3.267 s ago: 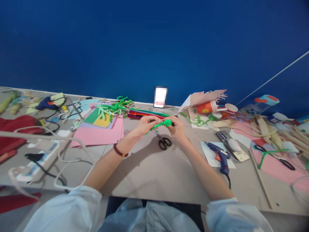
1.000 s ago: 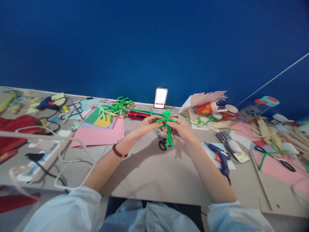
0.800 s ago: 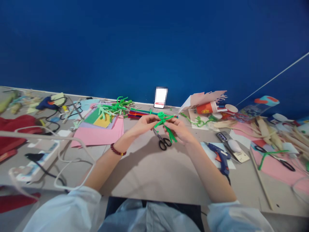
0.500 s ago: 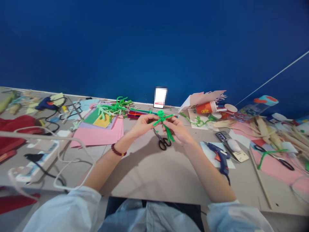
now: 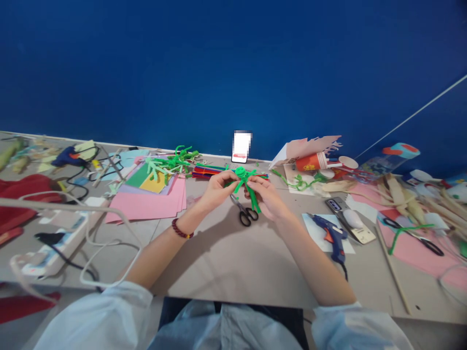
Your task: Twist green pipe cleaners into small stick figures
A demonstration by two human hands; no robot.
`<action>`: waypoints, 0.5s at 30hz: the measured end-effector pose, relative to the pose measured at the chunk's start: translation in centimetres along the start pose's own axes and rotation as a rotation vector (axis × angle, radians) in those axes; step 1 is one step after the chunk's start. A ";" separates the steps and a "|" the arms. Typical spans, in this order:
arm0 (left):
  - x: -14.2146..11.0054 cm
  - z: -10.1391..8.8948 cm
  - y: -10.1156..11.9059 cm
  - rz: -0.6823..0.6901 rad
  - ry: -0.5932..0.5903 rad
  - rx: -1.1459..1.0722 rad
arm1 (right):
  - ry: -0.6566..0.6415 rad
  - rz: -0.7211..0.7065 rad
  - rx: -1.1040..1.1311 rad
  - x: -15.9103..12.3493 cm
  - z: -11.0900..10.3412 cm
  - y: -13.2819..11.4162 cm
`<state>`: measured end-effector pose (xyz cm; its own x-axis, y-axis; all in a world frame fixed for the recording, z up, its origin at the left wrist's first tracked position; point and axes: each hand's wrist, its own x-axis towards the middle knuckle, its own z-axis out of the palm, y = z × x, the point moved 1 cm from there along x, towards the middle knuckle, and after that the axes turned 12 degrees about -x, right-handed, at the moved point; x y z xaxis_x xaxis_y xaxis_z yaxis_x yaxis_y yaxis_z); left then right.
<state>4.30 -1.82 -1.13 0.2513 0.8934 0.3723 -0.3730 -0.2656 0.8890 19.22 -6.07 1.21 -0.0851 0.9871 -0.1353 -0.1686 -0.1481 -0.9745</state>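
And there it was, a green pipe-cleaner figure [image 5: 243, 181] held up between both hands, coiled round head on top, arms out to the sides, legs angling down past the right hand! The left hand [image 5: 219, 187] had its fingers [image 5: 229, 180] closed on one arm, and the right hand [image 5: 264, 198] pinched the other side, fingertips tight against the body. Just below, black-handled scissors [image 5: 245, 216] lay on the beige surface [image 5: 226, 257]. Over to the upper left sat a stack of coloured paper [image 5: 146, 205], topped by a tangle of green pipe cleaners [image 5: 170, 163], with a bundle of multicoloured pipe cleaners [image 5: 206, 172] just beyond the hands. To the right, a blue hot glue gun [image 5: 330, 236] rested on a white sheet [image 5: 315, 228], and a beaded bracelet [image 5: 180, 229] circled the left wrist.
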 end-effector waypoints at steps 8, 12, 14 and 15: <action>-0.4 0.3 -0.2 0.067 0.011 0.046 | 0.005 -0.202 -0.357 -0.2 -0.7 -0.4; -0.6 0.6 0.0 0.186 0.028 0.107 | -0.032 -0.193 -0.257 -0.3 -0.3 -0.4; -0.7 0.7 0.4 0.244 0.033 0.176 | -0.038 -0.175 -0.150 -0.4 0.0 -0.4; -0.8 0.8 0.5 0.267 0.032 0.208 | -0.036 -0.164 -0.103 -0.5 0.1 -0.4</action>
<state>4.58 -2.93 -0.74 0.1402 0.7926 0.5934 -0.2305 -0.5567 0.7981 19.21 -6.50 1.74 -0.0999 0.9945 0.0320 -0.0819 0.0238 -0.9964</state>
